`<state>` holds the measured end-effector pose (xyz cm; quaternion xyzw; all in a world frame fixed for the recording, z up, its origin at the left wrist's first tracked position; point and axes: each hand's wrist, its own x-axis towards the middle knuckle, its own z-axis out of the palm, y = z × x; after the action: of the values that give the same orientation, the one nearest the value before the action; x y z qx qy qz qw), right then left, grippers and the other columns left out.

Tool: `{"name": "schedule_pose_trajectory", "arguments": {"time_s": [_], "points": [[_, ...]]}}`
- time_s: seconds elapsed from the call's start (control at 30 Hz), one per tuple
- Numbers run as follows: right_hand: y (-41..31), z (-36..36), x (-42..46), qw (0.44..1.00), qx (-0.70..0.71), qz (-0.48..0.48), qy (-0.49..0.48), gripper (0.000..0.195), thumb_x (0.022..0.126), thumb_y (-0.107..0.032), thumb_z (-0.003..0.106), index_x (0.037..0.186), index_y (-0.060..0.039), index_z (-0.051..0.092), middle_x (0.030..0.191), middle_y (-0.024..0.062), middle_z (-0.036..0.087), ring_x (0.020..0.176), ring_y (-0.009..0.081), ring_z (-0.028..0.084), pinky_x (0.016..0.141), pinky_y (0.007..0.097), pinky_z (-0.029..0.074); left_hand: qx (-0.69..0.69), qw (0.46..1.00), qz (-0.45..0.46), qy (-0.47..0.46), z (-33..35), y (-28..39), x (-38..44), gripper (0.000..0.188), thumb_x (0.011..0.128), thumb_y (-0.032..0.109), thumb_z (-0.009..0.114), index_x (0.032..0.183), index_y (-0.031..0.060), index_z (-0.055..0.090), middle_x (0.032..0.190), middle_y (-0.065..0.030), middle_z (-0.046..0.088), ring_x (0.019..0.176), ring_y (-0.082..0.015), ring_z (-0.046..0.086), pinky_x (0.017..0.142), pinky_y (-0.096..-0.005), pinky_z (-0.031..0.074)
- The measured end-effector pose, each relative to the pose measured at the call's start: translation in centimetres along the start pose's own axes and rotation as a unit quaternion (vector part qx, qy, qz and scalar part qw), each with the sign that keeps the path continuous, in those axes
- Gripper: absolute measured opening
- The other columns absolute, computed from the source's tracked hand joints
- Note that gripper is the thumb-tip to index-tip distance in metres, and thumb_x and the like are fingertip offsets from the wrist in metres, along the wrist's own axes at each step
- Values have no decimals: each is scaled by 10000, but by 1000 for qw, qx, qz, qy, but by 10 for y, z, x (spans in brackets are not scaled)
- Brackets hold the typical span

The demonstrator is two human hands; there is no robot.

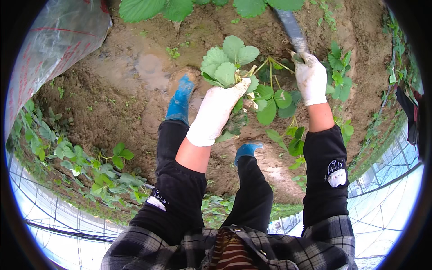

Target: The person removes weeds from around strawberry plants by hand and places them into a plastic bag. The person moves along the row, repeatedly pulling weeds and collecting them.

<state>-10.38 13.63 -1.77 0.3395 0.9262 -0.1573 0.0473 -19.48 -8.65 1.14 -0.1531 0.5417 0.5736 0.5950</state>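
Observation:
My left hand (pixel 221 106), in a white work glove, is closed around a bunch of strawberry leaves (pixel 224 65) with pale cut stems and dry bits at the base. To its right, my right hand (pixel 311 79), in a soiled white glove, pinches the end of a green strawberry runner (pixel 281 64). That runner leads to leafy plantlets (pixel 270 101) hanging between my hands. Just beyond my right fingers lies a flat black irrigation hose (pixel 293 30); whether they touch it I cannot tell.
Strawberry leaves (pixel 179 8) fill the far edge. A printed plastic sack (pixel 64 40) stands at left. My blue boots (pixel 179 101) are on wet, muddy soil (pixel 118 87). Plant rows (pixel 98 175) run along both sides, with dark cloth (pixel 408 114) at far right.

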Motion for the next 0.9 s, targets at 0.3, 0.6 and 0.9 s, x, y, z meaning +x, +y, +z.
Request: {"name": "schedule_pose_trajectory", "arguments": {"time_s": [0.3,0.6,0.9], "points": [[-10,4,12,973,-69,-43,-216,283,819,-199,582,1006,13,557,850,223,610,831,380,583,740,395,465,29,998,51,-20,1,-8,5,340,838,253,605,1071,8,573,950,-20,595,794,-76,535,669,-237,448],[-16,16,15,957,-122,-7,-263,210,820,-220,541,922,-40,580,835,204,625,814,360,604,725,421,480,21,999,26,-7,4,-5,3,348,835,244,610,1079,0,570,960,-24,598,821,-77,538,702,-234,441],[-28,-9,39,953,-175,-70,-236,243,839,-254,543,969,-69,630,830,184,628,780,342,608,703,397,486,15,1000,0,-7,2,-3,1,352,839,256,604,1078,0,571,951,-25,601,825,-76,536,705,-229,435]]}}
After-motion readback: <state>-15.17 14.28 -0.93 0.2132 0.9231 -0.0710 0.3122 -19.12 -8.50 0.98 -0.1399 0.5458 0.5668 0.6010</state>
